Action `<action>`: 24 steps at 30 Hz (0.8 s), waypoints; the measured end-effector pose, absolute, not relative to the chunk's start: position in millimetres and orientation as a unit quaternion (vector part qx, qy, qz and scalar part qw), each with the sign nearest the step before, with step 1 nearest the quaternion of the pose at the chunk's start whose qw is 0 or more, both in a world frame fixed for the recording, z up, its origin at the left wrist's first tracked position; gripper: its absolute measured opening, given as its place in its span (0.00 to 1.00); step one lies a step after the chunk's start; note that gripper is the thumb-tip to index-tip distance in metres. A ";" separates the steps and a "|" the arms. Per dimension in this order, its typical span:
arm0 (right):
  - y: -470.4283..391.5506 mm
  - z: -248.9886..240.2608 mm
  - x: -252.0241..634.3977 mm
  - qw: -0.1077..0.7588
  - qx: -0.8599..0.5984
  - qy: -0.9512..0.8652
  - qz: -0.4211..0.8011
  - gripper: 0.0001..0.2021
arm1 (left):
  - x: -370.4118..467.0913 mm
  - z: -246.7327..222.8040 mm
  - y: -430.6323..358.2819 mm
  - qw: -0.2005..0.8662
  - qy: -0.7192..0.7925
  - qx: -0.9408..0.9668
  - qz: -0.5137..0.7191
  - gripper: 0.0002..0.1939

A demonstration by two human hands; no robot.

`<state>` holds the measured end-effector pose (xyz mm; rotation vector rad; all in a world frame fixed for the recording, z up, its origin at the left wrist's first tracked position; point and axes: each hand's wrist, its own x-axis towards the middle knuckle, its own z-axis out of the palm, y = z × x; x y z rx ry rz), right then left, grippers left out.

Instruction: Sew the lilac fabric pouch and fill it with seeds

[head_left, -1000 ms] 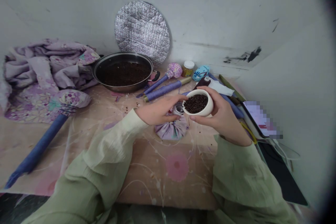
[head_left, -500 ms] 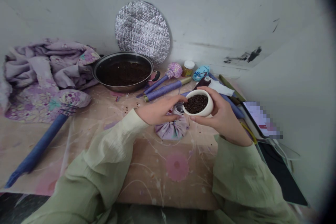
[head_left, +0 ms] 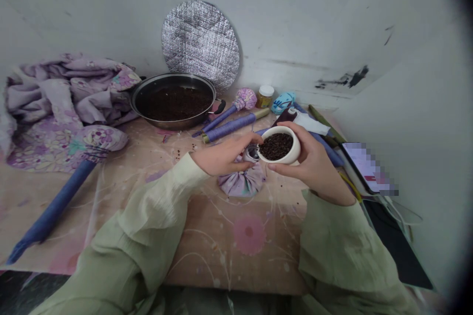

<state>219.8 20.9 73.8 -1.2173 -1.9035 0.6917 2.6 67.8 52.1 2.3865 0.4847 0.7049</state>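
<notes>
My right hand (head_left: 314, 163) wraps round a small white bowl (head_left: 294, 151), tilted towards the left. Dark grains or seeds (head_left: 275, 146) fill it almost to the lip. My left hand (head_left: 227, 154) is closed around a small clear plastic ring (head_left: 252, 152), with its index finger at the bowl's left rim. Below the ring, a gathered lilac floral cloth pouch (head_left: 242, 184) rests on the table; whether the ring sits inside its mouth is partly hidden by my fingers. The bowl's lip is right beside the ring's opening.
A wide pan (head_left: 173, 123) of dark grains stands at the back left, near crumpled floral cloth (head_left: 59, 98). A cloth-headed stick (head_left: 55, 211) lies left. Behind my hands are a wrapped stick (head_left: 232, 126) and a jar (head_left: 265, 96). A phone (head_left: 364, 167) lies right.
Almost nothing differs. Both hands, the bowl and the pouch keep their places; the grains in the bowl have shifted very slightly at its left lip.
</notes>
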 end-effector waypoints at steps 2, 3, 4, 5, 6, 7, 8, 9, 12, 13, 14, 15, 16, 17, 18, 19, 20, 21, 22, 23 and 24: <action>21.0 73.9 219.8 0.379 -0.476 -0.746 0.271 0.35 | 2.8 52.9 67.6 0.302 0.174 0.897 0.272 0.27; 21.0 74.0 219.7 0.379 -0.475 -0.747 0.271 0.35 | 2.9 53.2 67.6 0.299 0.169 0.898 0.273 0.29; 21.0 74.1 219.7 0.378 -0.474 -0.748 0.270 0.35 | 2.9 53.3 67.7 0.294 0.166 0.901 0.273 0.29; 21.1 74.2 219.7 0.379 -0.473 -0.749 0.269 0.35 | 2.9 53.2 67.9 0.289 0.165 0.903 0.271 0.29; 21.1 74.4 219.7 0.379 -0.473 -0.749 0.267 0.35 | 2.8 52.9 68.2 0.285 0.167 0.905 0.267 0.28; 21.1 74.6 219.8 0.380 -0.472 -0.749 0.267 0.35 | 2.6 52.4 68.5 0.285 0.170 0.906 0.264 0.27; 21.2 74.7 219.9 0.380 -0.472 -0.749 0.268 0.35 | 2.3 51.7 68.7 0.286 0.172 0.905 0.263 0.25; 21.1 74.9 220.0 0.379 -0.472 -0.749 0.270 0.35 | 2.2 51.1 68.9 0.289 0.173 0.904 0.263 0.24; 20.8 75.0 220.1 0.376 -0.475 -0.748 0.272 0.35 | 2.1 49.9 69.2 0.299 0.170 0.900 0.267 0.24; 20.6 75.0 220.2 0.376 -0.474 -0.749 0.272 0.35 | 2.2 49.8 69.3 0.302 0.170 0.899 0.268 0.25; 20.4 74.9 220.1 0.376 -0.473 -0.749 0.271 0.35 | 2.3 49.9 69.3 0.305 0.169 0.898 0.268 0.26; 20.3 74.8 220.1 0.377 -0.472 -0.750 0.270 0.35 | 2.4 50.1 69.3 0.305 0.168 0.898 0.269 0.27; 20.2 74.8 220.1 0.378 -0.471 -0.750 0.270 0.34 | 2.4 50.3 69.2 0.304 0.166 0.899 0.268 0.27; 20.0 74.7 220.1 0.378 -0.471 -0.749 0.272 0.34 | 2.3 50.6 69.2 0.301 0.167 0.900 0.267 0.26; 20.0 74.7 220.1 0.377 -0.471 -0.749 0.273 0.35 | 2.2 50.8 69.1 0.297 0.168 0.902 0.265 0.25; 19.9 74.8 220.1 0.377 -0.472 -0.748 0.274 0.35 | 2.1 51.0 69.0 0.295 0.170 0.903 0.262 0.23; 19.9 74.9 220.1 0.376 -0.473 -0.748 0.274 0.35 | 2.0 51.1 68.8 0.295 0.172 0.903 0.260 0.22; 19.9 75.1 220.1 0.376 -0.473 -0.748 0.273 0.35 | 2.0 51.2 68.6 0.297 0.176 0.902 0.259 0.21; 19.9 75.4 220.1 0.376 -0.472 -0.749 0.272 0.35 | 2.1 51.2 68.4 0.301 0.180 0.900 0.259 0.22; 19.9 75.6 220.0 0.376 -0.470 -0.751 0.272 0.35 | 2.3 51.3 68.2 0.306 0.181 0.898 0.260 0.23; 19.9 75.9 219.9 0.376 -0.468 -0.752 0.273 0.34 | 2.5 51.3 68.1 0.313 0.181 0.894 0.266 0.26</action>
